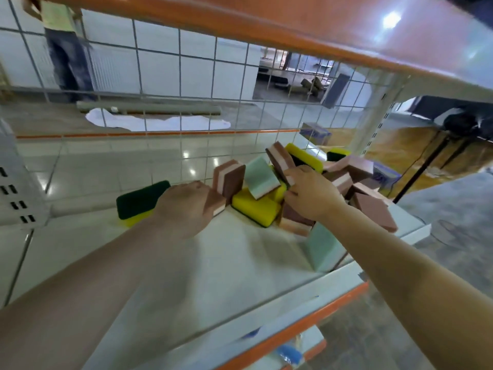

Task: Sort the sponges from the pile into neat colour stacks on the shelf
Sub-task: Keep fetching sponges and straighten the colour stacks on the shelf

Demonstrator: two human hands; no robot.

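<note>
A jumbled pile of sponges lies on the white shelf (240, 263): several brown-and-pink ones, yellow ones with green backs, and pale green ones. My left hand (186, 206) grips a brown sponge (216, 202) at the pile's left edge. My right hand (309, 196) pinches an upright brown-and-pink sponge (280, 158) in the middle of the pile. A pair of brown sponges (230, 177) stands on edge between my hands. One yellow sponge, green side up (138, 198), lies alone to the left. A pale green sponge (324, 249) leans at the shelf's front.
A wire grid (181, 84) closes the back of the shelf. An orange-edged shelf (346, 28) hangs close overhead. A white upright post (373, 124) stands at the right rear. Blue packets (317, 133) sit behind the pile. A lower shelf (301, 345) shows below.
</note>
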